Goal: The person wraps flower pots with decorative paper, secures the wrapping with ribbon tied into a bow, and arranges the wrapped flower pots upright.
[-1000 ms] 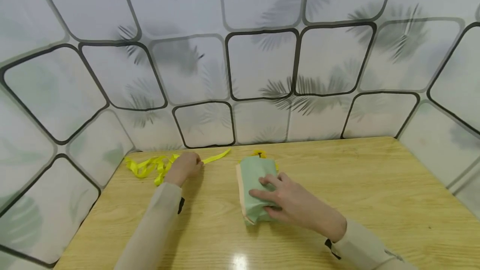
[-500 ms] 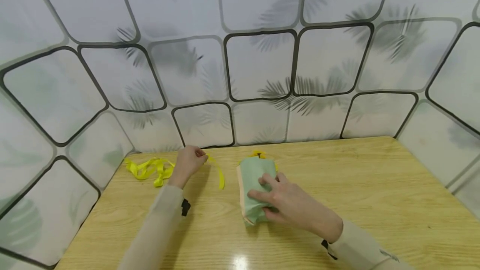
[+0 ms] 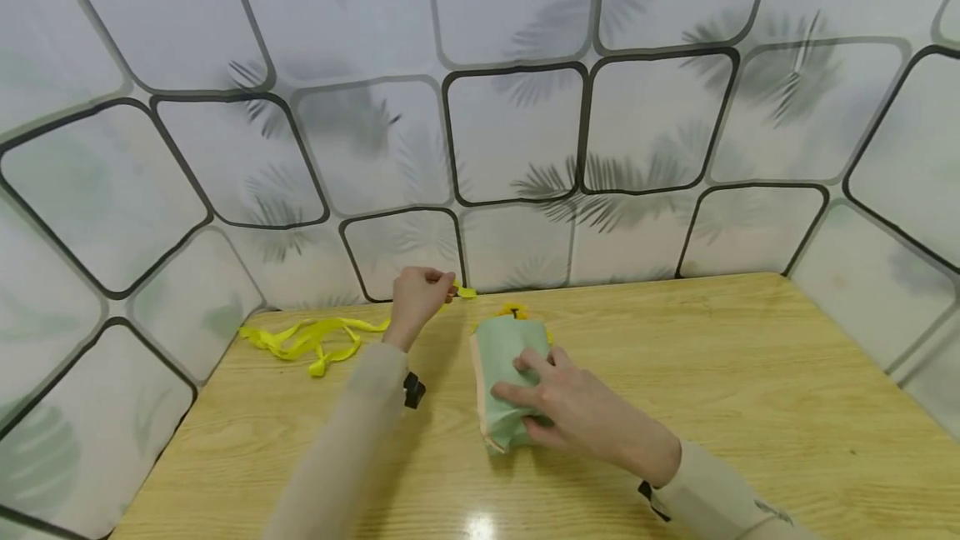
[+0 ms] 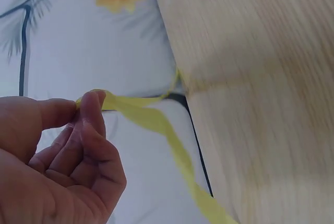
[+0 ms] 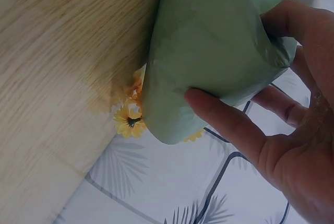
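Observation:
A bouquet wrapped in pale green paper [image 3: 510,340] lies on the table, its paper edged in cream along the left side. Yellow flowers [image 5: 129,122] show past its far end. From the right, my right hand [image 3: 581,402] holds the wrapped bouquet, fingers spread and bent over the paper with the thumb at the nearer part. Left of the bouquet, near the table's back edge, my left hand [image 3: 420,300] pinches a yellow ribbon [image 4: 151,119] between thumb and fingers. A short end of it sticks out to the right; the long part trails away in loops.
More of the ribbon lies in a loose tangle at the table's back left. The wooden table [image 3: 712,390] ends at a patterned fabric backdrop [image 3: 517,132] with leaf prints and dark outlined shapes, which also rises at both sides.
My left hand has moved right and toward the back with the ribbon, drawing part of the tangle along. The right hand and the bouquet have stayed in place.

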`<state>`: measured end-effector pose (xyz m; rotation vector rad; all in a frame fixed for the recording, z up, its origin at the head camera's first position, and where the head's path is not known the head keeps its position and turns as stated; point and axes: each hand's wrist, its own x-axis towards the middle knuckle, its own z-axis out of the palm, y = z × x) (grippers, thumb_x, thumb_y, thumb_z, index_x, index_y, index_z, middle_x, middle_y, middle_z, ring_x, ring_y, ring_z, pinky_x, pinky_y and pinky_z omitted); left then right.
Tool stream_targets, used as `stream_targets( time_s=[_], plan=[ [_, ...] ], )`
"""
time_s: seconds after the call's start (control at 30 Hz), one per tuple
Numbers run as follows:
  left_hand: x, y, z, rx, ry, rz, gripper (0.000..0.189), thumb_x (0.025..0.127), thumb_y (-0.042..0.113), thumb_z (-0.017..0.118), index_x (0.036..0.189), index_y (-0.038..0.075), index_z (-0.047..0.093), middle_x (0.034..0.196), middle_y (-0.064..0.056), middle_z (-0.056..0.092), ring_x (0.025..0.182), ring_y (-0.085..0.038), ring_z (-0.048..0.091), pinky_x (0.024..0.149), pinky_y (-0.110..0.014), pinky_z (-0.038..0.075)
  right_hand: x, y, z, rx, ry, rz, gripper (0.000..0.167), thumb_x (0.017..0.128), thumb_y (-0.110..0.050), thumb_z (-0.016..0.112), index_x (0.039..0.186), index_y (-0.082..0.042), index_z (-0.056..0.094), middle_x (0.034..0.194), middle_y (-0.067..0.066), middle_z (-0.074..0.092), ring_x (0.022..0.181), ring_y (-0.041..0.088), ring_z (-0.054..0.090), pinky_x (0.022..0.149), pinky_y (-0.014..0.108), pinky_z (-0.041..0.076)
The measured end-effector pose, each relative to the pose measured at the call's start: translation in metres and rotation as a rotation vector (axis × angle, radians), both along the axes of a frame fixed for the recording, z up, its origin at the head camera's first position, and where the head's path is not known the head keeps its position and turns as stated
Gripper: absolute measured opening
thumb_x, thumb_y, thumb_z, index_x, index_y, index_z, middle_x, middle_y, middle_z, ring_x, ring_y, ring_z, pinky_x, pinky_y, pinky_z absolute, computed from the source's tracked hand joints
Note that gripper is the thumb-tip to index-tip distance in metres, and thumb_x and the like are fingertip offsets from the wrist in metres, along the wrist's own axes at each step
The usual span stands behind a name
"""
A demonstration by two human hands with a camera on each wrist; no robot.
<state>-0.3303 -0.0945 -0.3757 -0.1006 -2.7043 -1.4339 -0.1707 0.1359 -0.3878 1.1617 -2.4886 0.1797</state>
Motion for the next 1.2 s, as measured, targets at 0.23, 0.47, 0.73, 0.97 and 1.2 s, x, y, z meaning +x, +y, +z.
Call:
stream_targets(
  time_s=[0.23,0.47,0.73,0.97,1.2],
  plan=[
    [-0.007,0.035,0.004,-0.019,0.003,-0.112,0.026,0.103,0.026,0.063,0.111,0.006,0.077,0.102,-0.012,0.079,0.09,-0.028,0.077,0.079,-0.036,0.061,-0.001,-0.003,0.0,0.013,0.009,0.004,0.042,0.082,-0.024,0.079,0.122,-0.03,0.07,0.11,0.004,0.06,0.078,0.014,0.045,0.073,0.028,0.04],
    [-0.01,0.056,0.012,-0.036,0.073,-0.358,0.028,0.105,0.029,0.061,0.121,0.011,0.074,0.108,-0.01,0.078,0.097,-0.028,0.074,0.08,-0.035,0.059,-0.002,-0.004,0.001,0.031,0.018,0.0,0.042,0.082,-0.024,0.08,0.122,-0.03,0.07,0.107,0.003,0.059,0.074,0.013,0.041,0.07,0.026,0.037],
    [0.0,0.047,0.009,-0.125,0.111,-0.393,0.027,0.105,0.029,0.059,0.124,0.014,0.072,0.116,-0.004,0.075,0.103,-0.02,0.07,0.091,-0.038,0.058,-0.002,-0.003,0.0,0.037,0.013,-0.005,0.042,0.083,-0.024,0.079,0.123,-0.03,0.071,0.107,0.003,0.058,0.075,0.014,0.041,0.069,0.026,0.037],
    [0.031,0.008,0.004,-0.161,0.16,-0.395,0.019,0.103,0.028,0.062,0.111,0.016,0.075,0.102,-0.003,0.077,0.089,-0.016,0.069,0.076,-0.033,0.056,-0.001,-0.002,-0.001,0.014,0.01,0.0,0.042,0.082,-0.026,0.08,0.124,-0.029,0.072,0.109,0.004,0.059,0.077,0.014,0.041,0.069,0.025,0.037],
    [0.077,-0.023,-0.007,-0.168,0.238,-0.454,0.017,0.103,0.024,0.064,0.109,0.013,0.075,0.097,-0.001,0.077,0.082,-0.007,0.067,0.072,-0.025,0.056,0.0,0.001,0.0,-0.028,-0.053,-0.008,0.044,0.082,-0.025,0.081,0.126,-0.029,0.072,0.116,0.005,0.062,0.082,0.016,0.047,0.07,0.027,0.042]
  ],
)
